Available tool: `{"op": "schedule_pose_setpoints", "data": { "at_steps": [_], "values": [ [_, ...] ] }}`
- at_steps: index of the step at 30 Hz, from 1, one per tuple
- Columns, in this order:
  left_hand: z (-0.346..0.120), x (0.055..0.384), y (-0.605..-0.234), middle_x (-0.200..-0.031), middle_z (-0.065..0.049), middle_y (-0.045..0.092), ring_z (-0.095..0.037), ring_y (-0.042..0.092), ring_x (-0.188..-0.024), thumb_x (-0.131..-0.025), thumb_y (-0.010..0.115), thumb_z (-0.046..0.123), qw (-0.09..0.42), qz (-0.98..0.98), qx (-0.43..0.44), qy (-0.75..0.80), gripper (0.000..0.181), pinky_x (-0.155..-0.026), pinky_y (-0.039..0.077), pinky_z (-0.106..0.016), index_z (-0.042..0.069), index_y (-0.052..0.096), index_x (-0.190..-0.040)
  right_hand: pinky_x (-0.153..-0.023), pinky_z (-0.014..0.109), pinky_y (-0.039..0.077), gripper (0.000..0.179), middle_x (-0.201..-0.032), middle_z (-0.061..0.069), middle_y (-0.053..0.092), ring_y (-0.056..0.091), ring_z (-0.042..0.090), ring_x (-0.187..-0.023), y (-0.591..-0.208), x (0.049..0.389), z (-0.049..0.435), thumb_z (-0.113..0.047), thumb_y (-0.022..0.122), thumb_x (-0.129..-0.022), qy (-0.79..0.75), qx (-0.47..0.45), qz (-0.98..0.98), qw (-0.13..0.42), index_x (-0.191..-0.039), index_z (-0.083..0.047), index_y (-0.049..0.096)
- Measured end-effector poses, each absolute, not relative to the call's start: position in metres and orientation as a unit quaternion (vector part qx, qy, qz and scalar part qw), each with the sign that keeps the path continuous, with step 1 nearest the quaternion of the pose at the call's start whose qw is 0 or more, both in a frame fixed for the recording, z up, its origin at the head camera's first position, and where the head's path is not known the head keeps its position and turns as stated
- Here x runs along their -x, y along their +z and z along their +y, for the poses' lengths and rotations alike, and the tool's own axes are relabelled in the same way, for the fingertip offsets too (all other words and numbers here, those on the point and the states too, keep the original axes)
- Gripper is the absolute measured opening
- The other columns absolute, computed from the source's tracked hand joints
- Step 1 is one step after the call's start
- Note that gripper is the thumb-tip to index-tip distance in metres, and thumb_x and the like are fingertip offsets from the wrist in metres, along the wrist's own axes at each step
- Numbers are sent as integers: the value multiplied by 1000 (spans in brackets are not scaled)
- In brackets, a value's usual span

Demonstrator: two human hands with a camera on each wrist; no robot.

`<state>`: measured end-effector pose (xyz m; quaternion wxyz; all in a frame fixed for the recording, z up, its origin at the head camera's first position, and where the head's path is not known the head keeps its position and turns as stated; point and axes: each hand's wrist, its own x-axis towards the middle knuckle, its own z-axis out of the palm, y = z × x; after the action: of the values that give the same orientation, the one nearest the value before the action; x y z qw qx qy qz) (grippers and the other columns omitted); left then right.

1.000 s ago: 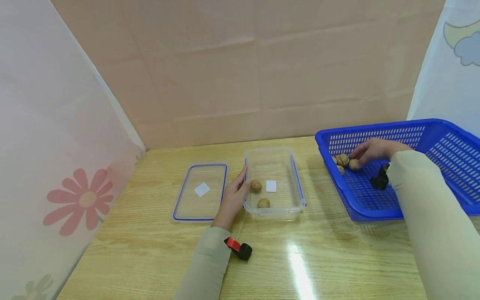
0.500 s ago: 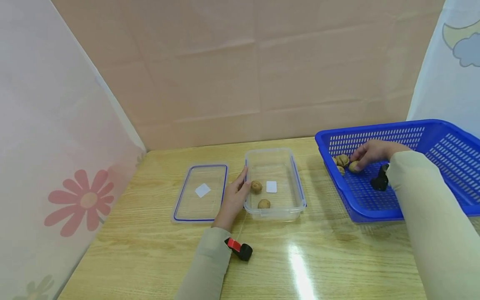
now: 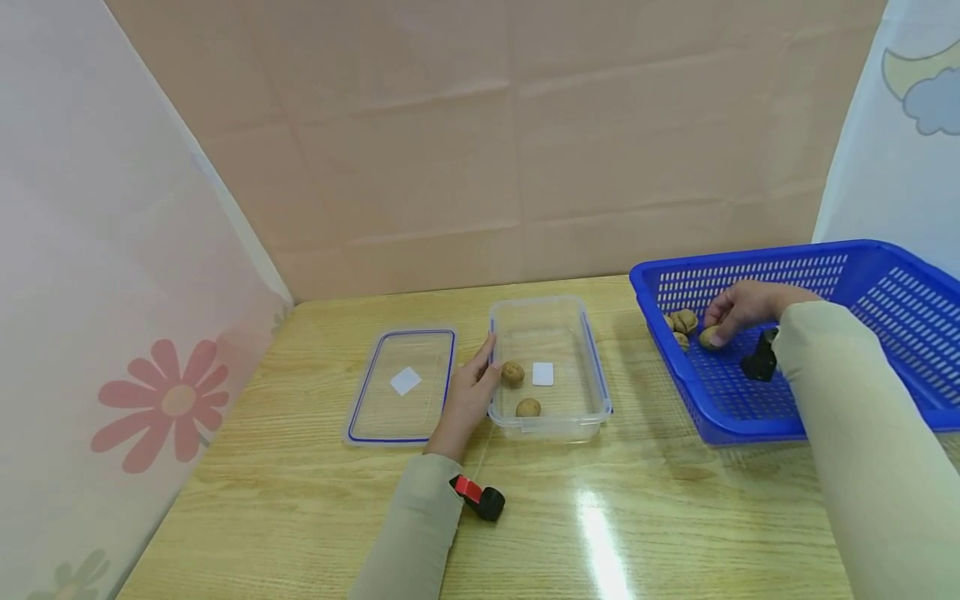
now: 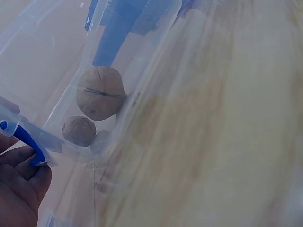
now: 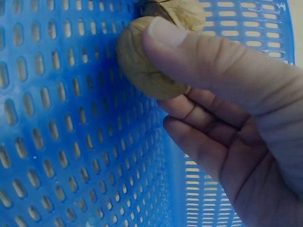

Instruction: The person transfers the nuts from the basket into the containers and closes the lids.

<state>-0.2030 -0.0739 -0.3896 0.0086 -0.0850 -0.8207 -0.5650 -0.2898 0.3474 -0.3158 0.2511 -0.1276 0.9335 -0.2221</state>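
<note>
My right hand [image 3: 744,305] is inside the blue plastic basket [image 3: 693,387], pinching a walnut [image 5: 147,64] between thumb and fingers. More walnuts [image 3: 684,320] lie beside it against the basket's left wall. My left hand [image 3: 471,392] grips the left side of a clear plastic food container [image 3: 570,421], its fingers curled at the rim by a blue latch [image 4: 31,144] in the left wrist view. Inside the container are two walnuts, one [image 3: 513,373] near the left wall and the other [image 3: 528,407] near the front. A white square [image 3: 543,373] shows at its bottom.
A clear lid [image 3: 401,417] with a blue seal lies flat on the wooden table [image 3: 300,500], left of the container. Cloth backdrops [image 3: 405,125] stand behind the table and at both sides.
In the basket, the walnut under my right hand has shifted slightly, and the fingers have closed in on it. My left hand and the container have stayed in place.
</note>
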Motion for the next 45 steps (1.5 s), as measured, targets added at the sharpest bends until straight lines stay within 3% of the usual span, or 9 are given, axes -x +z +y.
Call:
{"op": "schedule_pose_setpoints", "data": {
  "at_steps": [12, 26, 35, 41, 45],
  "values": [
    [-74, 206, -389, -148, 2, 31, -22, 32, -134, -98, 44, 22, 8, -823, 79, -563, 48, -109, 30, -39, 24, 34, -144, -76, 30, 46, 33, -88, 1, 66, 56, 14, -83, -305, 291, 346, -25, 73, -79, -270, 115, 937, 188, -98, 1, 65],
    [-73, 205, -388, -149, 2, 30, -22, 31, -135, -97, 44, 25, 6, -826, 76, -559, 49, -110, 29, -40, 25, 33, -145, -91, 48, 43, 38, -94, -3, 66, 56, 11, -89, -288, 288, 337, -27, 69, -83, -350, 93, 925, 117, -108, 0, 61],
    [-71, 204, -386, -149, 1, 29, -22, 30, -136, -98, 43, 21, 4, -824, 76, -562, 49, -110, 29, -40, 24, 32, -145, -91, 41, 41, 26, -88, -14, 66, 57, 2, -87, -277, 287, 328, -27, 68, -84, -400, 94, 908, 82, -105, -11, 63],
    [-69, 204, -386, -149, 2, 30, -22, 30, -135, -97, 44, 21, 6, -820, 76, -567, 49, -110, 29, -39, 23, 33, -145, -77, 15, 45, 15, -85, -14, 66, 58, 3, -86, -275, 287, 322, -21, 67, -85, -429, 111, 895, 45, -100, -18, 65],
    [-69, 204, -388, -148, 2, 31, -22, 31, -135, -97, 44, 21, 9, -822, 75, -565, 48, -109, 30, -40, 23, 34, -144, -73, 12, 45, 13, -83, -15, 65, 59, 3, -83, -275, 286, 316, -14, 66, -86, -467, 123, 876, 27, -94, -25, 66]
  ]
}}
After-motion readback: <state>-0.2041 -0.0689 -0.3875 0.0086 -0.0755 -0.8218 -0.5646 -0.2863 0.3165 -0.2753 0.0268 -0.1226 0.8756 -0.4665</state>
